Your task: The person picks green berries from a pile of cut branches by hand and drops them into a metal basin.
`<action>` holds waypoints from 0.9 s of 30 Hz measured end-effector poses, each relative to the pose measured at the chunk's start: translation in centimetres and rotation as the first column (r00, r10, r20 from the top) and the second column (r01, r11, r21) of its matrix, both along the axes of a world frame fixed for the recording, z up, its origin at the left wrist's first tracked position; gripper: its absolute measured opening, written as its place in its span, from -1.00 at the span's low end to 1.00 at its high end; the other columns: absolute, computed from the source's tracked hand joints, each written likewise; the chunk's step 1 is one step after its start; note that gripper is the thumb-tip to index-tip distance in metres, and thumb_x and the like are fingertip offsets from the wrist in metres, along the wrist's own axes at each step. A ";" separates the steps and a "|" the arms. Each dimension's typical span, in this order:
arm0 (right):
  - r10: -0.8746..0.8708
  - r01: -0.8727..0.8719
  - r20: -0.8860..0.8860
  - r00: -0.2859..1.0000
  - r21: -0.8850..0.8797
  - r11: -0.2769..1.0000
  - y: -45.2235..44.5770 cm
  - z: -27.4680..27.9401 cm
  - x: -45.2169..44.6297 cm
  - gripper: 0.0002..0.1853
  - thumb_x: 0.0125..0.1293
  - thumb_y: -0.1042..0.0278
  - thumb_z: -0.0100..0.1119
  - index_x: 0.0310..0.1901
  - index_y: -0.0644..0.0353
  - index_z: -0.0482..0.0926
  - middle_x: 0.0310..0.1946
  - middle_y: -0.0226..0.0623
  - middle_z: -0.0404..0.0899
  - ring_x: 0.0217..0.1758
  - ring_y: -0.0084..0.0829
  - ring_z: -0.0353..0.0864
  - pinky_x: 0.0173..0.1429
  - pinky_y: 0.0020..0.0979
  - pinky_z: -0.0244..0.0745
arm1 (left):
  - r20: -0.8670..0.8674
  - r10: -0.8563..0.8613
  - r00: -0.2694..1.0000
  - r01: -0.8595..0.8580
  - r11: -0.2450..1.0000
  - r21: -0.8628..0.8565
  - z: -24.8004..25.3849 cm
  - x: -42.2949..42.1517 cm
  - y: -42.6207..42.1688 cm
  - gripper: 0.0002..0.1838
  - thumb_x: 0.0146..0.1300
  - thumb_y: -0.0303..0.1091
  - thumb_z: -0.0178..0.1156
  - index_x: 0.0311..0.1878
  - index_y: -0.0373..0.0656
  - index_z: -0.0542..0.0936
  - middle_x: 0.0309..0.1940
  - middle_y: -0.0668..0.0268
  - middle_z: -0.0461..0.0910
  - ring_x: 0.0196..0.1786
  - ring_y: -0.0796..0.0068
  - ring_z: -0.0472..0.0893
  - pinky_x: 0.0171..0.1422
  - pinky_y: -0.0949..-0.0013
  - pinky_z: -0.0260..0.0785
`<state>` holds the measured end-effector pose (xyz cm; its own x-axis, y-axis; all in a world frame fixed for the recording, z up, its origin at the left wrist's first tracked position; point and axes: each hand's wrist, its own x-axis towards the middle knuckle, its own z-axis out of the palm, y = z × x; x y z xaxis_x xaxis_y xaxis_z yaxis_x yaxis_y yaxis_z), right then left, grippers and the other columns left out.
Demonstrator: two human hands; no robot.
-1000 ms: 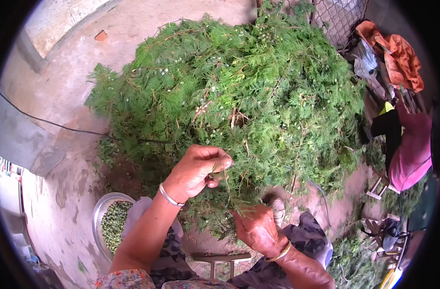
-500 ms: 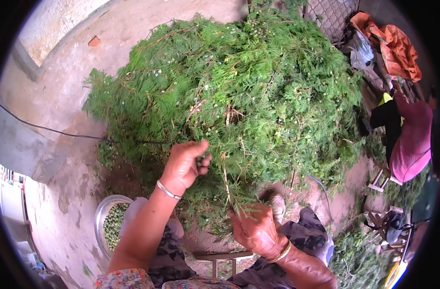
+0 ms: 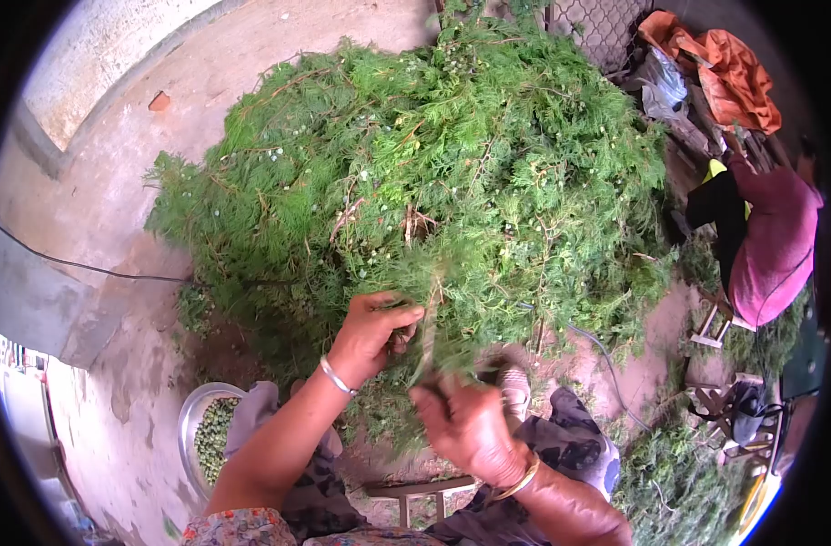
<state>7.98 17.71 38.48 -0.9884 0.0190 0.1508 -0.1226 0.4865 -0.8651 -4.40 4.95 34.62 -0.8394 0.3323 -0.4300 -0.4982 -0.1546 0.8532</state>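
Note:
My left hand (image 3: 372, 337), with a silver bangle at the wrist, is closed with its fingers curled; what lies inside it is too small to name. My right hand (image 3: 470, 428), wearing a gold-coloured bangle, grips the lower end of a green sprig (image 3: 431, 332). The sprig stands up between both hands and is blurred. In front of them lies a large heap of green branches (image 3: 524, 182) dotted with small pale round fruits. At lower left, a metal bowl (image 3: 187, 435) holds many small green fruits (image 3: 213, 437).
A person in a pink top (image 3: 772, 246) sits bent at the right, near a small wooden stool (image 3: 710, 324). Orange cloth (image 3: 738, 77) lies at upper right. Dark cables (image 3: 88, 266) cross the floor. More cut greenery (image 3: 670, 491) lies at lower right, and a wooden frame (image 3: 420, 490) stands between my legs.
My left hand has moved right and down, closer to the sprig. The sprig in my right hand has shifted and blurred. The whole view has turned slightly right.

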 end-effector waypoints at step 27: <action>0.043 0.131 0.325 0.945 -0.495 0.859 1.3 1.1 -3.5 -0.88 0.16 0.46 0.29 -0.32 0.32 0.61 -0.53 -0.47 0.58 -0.47 -0.72 0.38 -0.39 -0.57 0.34 | 0.113 -0.024 0.993 -0.012 0.952 0.306 3.5 0.1 -4.0 -0.86 0.27 -0.39 0.17 -0.30 -0.28 0.52 -0.64 0.38 0.38 -0.64 0.62 0.29 -0.58 0.52 0.13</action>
<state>4.44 19.05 39.55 -0.9766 0.0507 -0.2089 0.2077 -0.0292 -0.9778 -4.31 0.92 38.16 -0.7884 0.4675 -0.3998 -0.5911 -0.3960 0.7027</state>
